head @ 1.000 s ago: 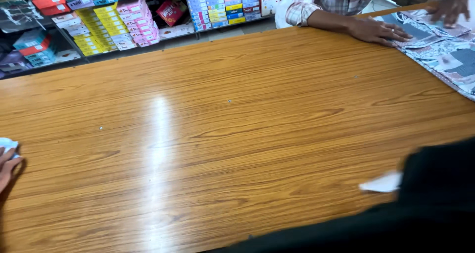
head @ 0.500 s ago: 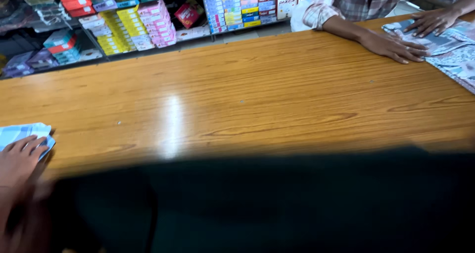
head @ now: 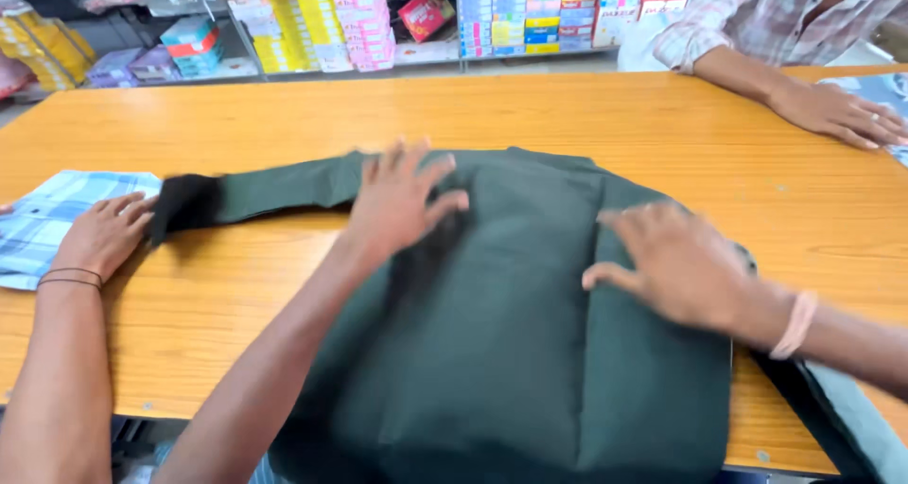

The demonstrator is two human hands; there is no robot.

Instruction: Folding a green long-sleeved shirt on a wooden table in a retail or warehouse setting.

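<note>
A dark green shirt (head: 511,352) lies spread flat on the wooden table (head: 284,115), one sleeve (head: 274,186) stretched out to the left. My left hand (head: 402,200) rests flat on the shirt's upper left, fingers spread. My right hand (head: 676,262) presses flat on the shirt's right side, fingers apart, with a pale band on the wrist. Neither hand grips the cloth.
Another person's hand (head: 99,233) rests on a folded blue checked cloth (head: 38,214) at the left edge, beside the sleeve cuff. A second person in a checked shirt rests a hand (head: 837,113) at the far right. Shelves of coloured boxes (head: 359,20) stand behind.
The green shirt has been swung onto the table and spread out. Both my hands have come down flat on it. The view has shifted left and down.
</note>
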